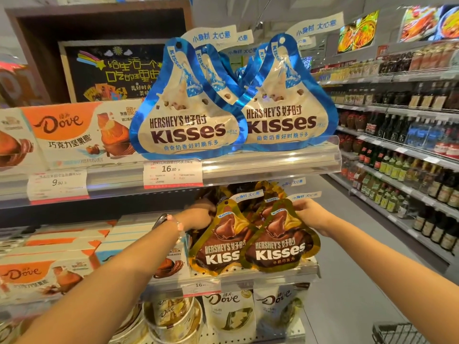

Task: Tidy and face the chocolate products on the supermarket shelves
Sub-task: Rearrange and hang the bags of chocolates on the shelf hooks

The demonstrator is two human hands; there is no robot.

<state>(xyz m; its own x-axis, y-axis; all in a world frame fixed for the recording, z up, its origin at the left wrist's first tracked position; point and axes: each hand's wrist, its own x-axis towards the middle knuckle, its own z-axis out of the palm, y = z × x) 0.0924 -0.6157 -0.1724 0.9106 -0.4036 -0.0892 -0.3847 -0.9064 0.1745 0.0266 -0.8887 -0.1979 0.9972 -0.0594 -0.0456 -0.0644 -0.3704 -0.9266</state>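
Note:
Two rows of brown and gold Hershey's Kisses bags stand on the middle shelf [248, 276]. My left hand [200, 214] grips the upper left edge of the left front bag [221, 244]. At the upper right edge of the right front bag [280, 244], my right hand [310, 213] holds on with its fingers curled over the top. More brown bags stand behind these two. On the shelf above, blue and white Kisses bags [188, 115] stand upright facing forward.
Orange Dove boxes [74, 135] fill the left of the top shelf, and more Dove boxes [39, 274] lie left on the middle shelf. Dove tubs and pouches [228, 314] sit below. An aisle with bottle shelves [397, 170] runs right; a basket [397, 331] stands bottom right.

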